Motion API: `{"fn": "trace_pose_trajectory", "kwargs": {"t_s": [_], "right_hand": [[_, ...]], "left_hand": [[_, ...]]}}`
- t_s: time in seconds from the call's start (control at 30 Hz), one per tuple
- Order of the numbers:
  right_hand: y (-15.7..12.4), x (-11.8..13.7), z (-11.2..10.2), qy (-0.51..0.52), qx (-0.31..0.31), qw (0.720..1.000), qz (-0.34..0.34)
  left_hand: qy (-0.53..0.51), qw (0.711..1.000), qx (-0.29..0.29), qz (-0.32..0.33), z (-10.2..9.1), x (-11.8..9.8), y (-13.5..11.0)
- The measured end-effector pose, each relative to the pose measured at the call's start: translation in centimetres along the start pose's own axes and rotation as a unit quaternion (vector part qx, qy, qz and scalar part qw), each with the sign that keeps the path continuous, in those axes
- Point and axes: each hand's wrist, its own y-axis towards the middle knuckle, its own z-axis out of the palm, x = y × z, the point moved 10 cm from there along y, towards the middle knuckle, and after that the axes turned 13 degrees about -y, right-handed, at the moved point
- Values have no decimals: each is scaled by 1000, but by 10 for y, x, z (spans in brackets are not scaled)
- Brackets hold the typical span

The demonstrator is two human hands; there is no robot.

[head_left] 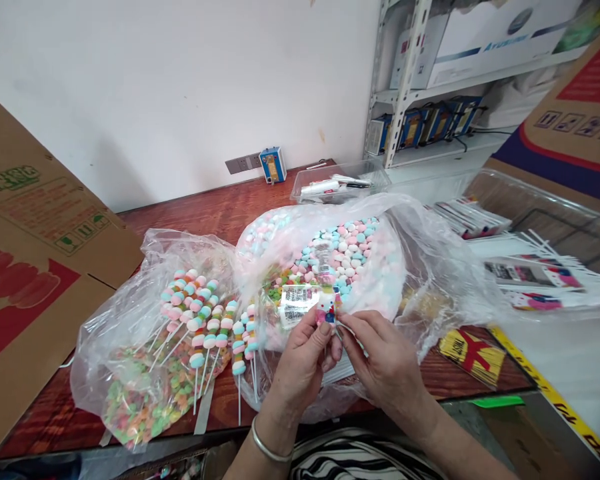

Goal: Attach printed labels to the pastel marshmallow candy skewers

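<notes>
Both of my hands meet at the table's front edge over a small clear printed wrapper [307, 303] with a cartoon figure and barcode labels. My left hand [303, 360], a silver bangle on its wrist, pinches the wrapper's lower end. My right hand [380, 357] pinches the same wrapper from the right side. Just behind it lies a large clear plastic bag [415, 267] full of pastel marshmallow pieces [347, 250]. To the left, another clear bag [110, 347] holds marshmallow skewers [203, 320] on white sticks and small coloured candies.
A cardboard box [35, 267] leans at the left. A clear tray [545, 207] at the right holds white sticks and printed wrappers. A small clear bin [340, 183] sits at the back, metal shelving [410, 67] behind it. Another carton [575, 127] stands at the far right.
</notes>
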Motion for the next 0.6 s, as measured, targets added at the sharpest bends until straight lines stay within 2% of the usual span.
{"fn": "trace_pose_trajectory", "kwargs": {"t_s": [0.23,0.43,0.6], "right_hand": [[0,9,-3,-70,-27,997,-37],[-3,12,-5,-81,-37,994,-64],[-1,14,-2,-75,-32,993,-89]], "left_hand": [[17,1000,-11,-17,2,1,-6],[21,999,-34,-9,-1,4,-4],[42,999,-21,-10,1,6,-5]]}}
